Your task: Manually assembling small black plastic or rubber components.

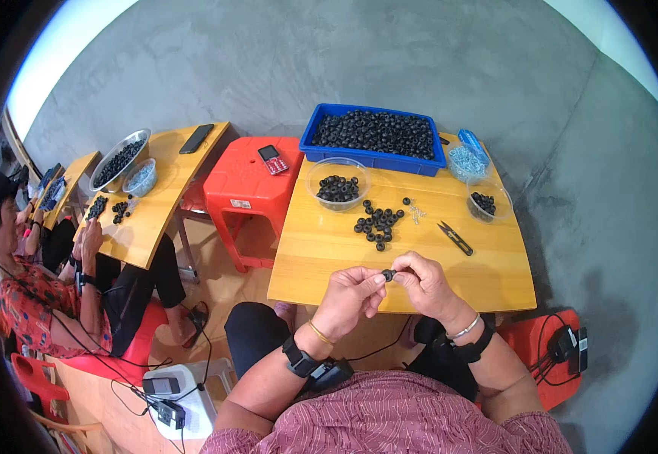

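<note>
At the far left, a co-worker in a red patterned top sat at a separate wooden desk carrying a bowl of black parts, a smaller clear bowl and a dark phone. A red plastic stool with a small red phone on it stood between that desk and the person's own desk.

The left hand was curled, its thumb and fingertips pinched on a small black ring. The right hand was likewise curled and closed on the same ring from the opposite side. The ring sat between the two hands, touching both, held above the near edge of the desk; neither hand was the nearer. Its axis could not be determined at this size.

Further back on the desk were a clear bowl of black rings, a loose cluster of rings, a blue bin full of rings, black snips, a small clear bowl with a few rings, and a blue container of pale small parts.
</note>
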A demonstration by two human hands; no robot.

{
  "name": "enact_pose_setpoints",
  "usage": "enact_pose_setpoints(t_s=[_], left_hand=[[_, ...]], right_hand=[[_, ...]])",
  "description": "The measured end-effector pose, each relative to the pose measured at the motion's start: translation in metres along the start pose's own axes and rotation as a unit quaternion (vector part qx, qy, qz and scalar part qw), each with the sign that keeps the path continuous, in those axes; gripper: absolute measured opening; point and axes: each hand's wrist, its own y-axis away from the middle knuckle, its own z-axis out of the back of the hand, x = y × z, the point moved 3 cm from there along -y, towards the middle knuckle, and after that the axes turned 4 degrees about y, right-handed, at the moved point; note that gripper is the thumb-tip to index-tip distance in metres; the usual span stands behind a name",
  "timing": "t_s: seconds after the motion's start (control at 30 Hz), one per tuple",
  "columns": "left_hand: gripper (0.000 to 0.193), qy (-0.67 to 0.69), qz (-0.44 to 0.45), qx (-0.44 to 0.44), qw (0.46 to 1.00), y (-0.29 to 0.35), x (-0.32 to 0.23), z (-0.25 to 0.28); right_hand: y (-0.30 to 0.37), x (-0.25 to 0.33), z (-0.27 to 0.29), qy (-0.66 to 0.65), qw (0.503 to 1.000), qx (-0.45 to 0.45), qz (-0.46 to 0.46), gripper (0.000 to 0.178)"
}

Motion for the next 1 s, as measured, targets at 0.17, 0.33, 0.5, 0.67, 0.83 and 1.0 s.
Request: enact_pose_setpoints(t_s=[0.17,0.33,0.5,0.67,0.83,1.0], left_hand=[[0.01,0.047,-0.009,0.002,0.999,-0.002,-0.003,-0.009],[0.012,0.031,-0.005,0.025,0.999,-0.01,0.001,-0.013],[0.024,-0.005,0.071,-0.001,0.997,-0.01,0.016,0.0],[0.025,-0.013,0.037,-0.014,0.999,-0.013,0.018,0.023],[0.022,-0.064,0.022,-0.003,0.998,-0.021,0.022,0.03],[0.021,-0.012,0.031,0.029,0.999,-0.023,0.022,0.037]], right_hand=[[0.001,-0.015,0.006,-0.093,0.994,0.004,-0.057,0.014],[0.003,-0.001,0.01,-0.024,0.998,-0.012,-0.049,0.019],[0.01,-0.032,0.035,0.083,0.991,-0.054,-0.09,0.015],[-0.011,-0.102,0.149,0.394,0.878,-0.249,-0.11,0.016],[-0.041,-0.115,0.14,0.454,0.874,-0.162,-0.067,0.014],[-0.068,-0.155,0.066,0.246,0.953,0.026,-0.176,0.013]])
